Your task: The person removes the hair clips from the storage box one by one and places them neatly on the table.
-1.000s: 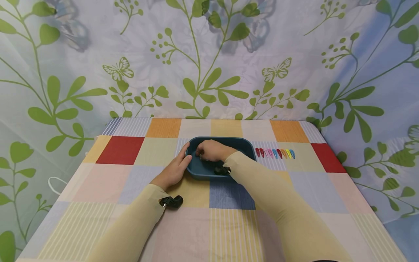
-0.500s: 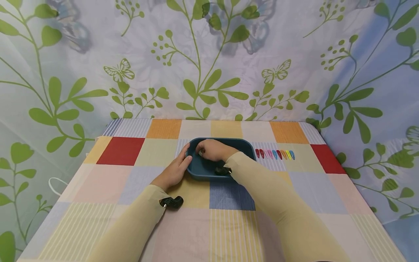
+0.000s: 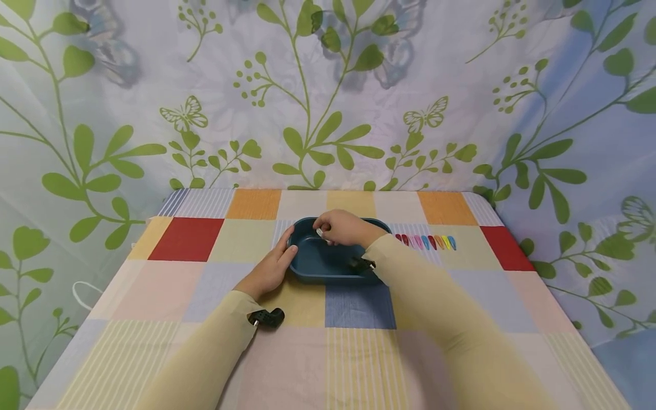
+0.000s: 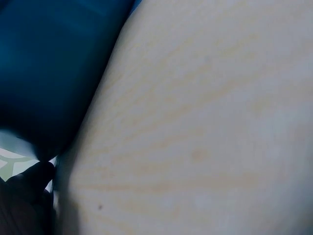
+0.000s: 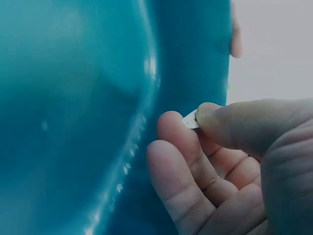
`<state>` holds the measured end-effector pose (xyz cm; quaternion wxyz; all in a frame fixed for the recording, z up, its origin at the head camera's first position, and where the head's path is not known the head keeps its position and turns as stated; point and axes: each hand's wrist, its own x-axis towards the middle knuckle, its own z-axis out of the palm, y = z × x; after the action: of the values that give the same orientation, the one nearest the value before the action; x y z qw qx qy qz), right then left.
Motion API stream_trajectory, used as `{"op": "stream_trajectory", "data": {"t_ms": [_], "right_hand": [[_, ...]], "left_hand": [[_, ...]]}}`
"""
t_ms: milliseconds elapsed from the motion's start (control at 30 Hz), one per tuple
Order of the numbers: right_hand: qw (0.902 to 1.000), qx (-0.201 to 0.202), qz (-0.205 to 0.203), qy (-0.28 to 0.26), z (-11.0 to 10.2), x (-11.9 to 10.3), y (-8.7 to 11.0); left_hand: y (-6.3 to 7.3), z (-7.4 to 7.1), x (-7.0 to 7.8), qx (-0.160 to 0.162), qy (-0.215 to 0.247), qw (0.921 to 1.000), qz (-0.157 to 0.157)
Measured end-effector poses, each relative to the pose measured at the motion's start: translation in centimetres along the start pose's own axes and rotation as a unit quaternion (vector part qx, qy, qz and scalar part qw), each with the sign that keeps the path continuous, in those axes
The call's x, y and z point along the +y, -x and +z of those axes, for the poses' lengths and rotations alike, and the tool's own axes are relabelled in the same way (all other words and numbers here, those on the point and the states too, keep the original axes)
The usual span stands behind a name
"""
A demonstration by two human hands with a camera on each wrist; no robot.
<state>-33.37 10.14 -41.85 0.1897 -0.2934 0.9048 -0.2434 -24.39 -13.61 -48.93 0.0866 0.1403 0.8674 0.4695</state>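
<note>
A dark blue rectangular tray (image 3: 328,279) sits on the patchwork tablecloth, and its wall fills the upper left of the left wrist view. Along the tray's left end lies my left hand (image 3: 269,270), fingers extended against the outside wall and thumb beside the rim. Over the tray, my right hand (image 3: 348,228) pinches a small white hair clip (image 5: 190,120) between thumb and fingertips. Most of that clip is hidden by the fingers; a pale tapered end shows. Beneath the right hand, the visible tray floor is plain blue.
Right of the tray, several snap hair clips (image 3: 433,242) stand in a neat row, coloured red, pink, blue, orange and yellow. The nearest ones sit close to the tray's right end. A leaf-patterned curtain (image 3: 220,97) hangs behind the table.
My right hand has risen from the tray floor and shifted slightly right, bringing the white hair clip into sight. My left hand stays at the tray's left end. The head view has shifted slightly.
</note>
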Motion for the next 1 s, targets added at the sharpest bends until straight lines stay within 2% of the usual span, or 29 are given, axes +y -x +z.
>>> {"op": "stream_trajectory", "data": {"t_ms": [300, 533, 800, 1000], "right_hand": [[0.999, 0.04, 0.008, -0.018, -2.4, 1.3, 2.3], [0.997, 0.073, 0.024, -0.006, -4.8, 2.5, 5.0], [0.9911, 0.106, 0.079, -0.018, -7.5, 5.6, 8.3], [0.9865, 0.118, 0.11, -0.027, -9.0, 8.9, 11.2]], "left_hand": [[0.1, 0.1, -0.2, 0.002, -0.002, 1.0, -0.005], [0.3, 0.1, 0.0, -0.001, 0.004, 1.0, -0.008], [0.2, 0.1, -0.1, 0.0, 0.008, 1.0, -0.003], [0.1, 0.1, 0.2, -0.001, 0.005, 1.0, 0.001]]}}
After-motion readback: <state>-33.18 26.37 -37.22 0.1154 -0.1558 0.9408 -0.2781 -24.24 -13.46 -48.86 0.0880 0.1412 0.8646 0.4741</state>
